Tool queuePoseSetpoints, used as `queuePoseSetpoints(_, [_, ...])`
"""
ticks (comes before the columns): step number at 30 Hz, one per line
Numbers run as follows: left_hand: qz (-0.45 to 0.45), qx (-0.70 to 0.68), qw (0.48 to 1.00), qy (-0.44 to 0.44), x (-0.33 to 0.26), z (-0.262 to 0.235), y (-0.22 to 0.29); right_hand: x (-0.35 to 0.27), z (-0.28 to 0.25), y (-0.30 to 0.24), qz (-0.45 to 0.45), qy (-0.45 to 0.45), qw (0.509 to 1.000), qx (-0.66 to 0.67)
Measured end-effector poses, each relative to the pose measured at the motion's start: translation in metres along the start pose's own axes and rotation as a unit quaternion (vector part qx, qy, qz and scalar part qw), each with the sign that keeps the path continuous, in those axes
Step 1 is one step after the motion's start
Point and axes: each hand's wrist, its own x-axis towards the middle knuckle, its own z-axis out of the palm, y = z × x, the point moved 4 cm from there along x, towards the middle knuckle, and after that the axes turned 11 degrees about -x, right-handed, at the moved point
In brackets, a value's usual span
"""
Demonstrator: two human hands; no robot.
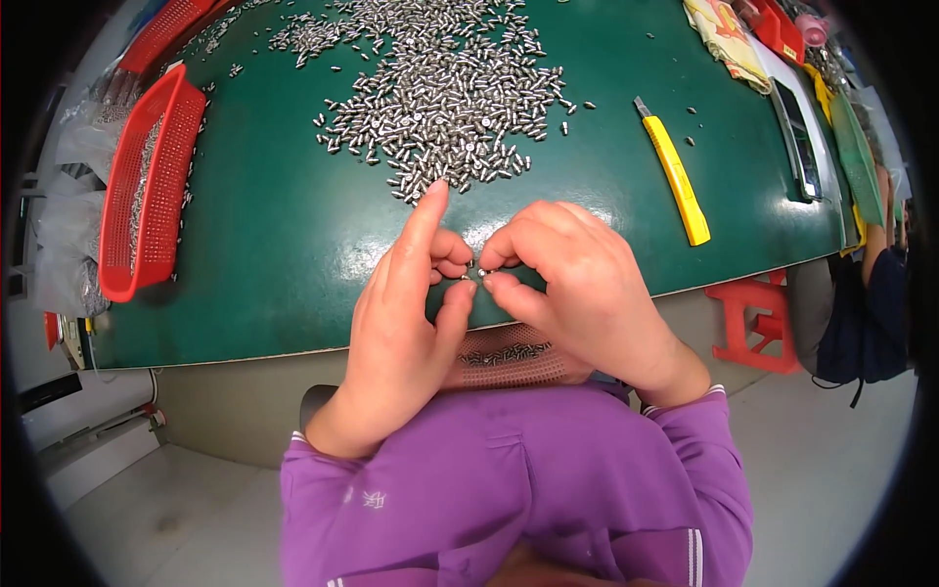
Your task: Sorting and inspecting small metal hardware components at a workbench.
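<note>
A heap of small, shiny, pointed metal pieces spreads over the green tabletop, straight ahead of my hands. My left hand is at the table's near edge with its index finger stretched toward the heap. Its thumb and other fingers close around a tiny metal piece, mostly hidden by the fingertips. Facing it, my right hand pinches another small metal piece between thumb and index finger. The fingertips of both hands nearly meet. Below them, a reddish mesh basket holds more metal pieces.
A long red plastic basket with metal pieces inside stands at the left. A yellow utility knife lies on the right. Farther right are a phone-like dark device and a cloth. A red stool stands beyond the table edge.
</note>
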Motion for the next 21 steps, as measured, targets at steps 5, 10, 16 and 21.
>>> queuePoseSetpoints(5, [0.013, -0.038, 0.999, 0.013, -0.005, -0.002, -0.007, 0.000, -0.002, -0.001, 0.001, -0.003, 1.000, -0.005])
queuePoseSetpoints(10, [0.015, -0.075, 0.996, 0.038, -0.008, 0.001, -0.011, 0.001, -0.001, -0.002, -0.001, -0.014, 1.000, -0.016])
queuePoseSetpoints(16, [0.024, -0.064, 0.997, 0.024, -0.010, 0.002, -0.009, -0.002, 0.002, -0.001, -0.003, -0.004, 1.000, -0.021])
queuePoseSetpoints(21, [0.031, -0.045, 0.998, 0.025, -0.009, 0.002, -0.006, -0.002, 0.001, -0.002, -0.004, 0.002, 1.000, -0.023])
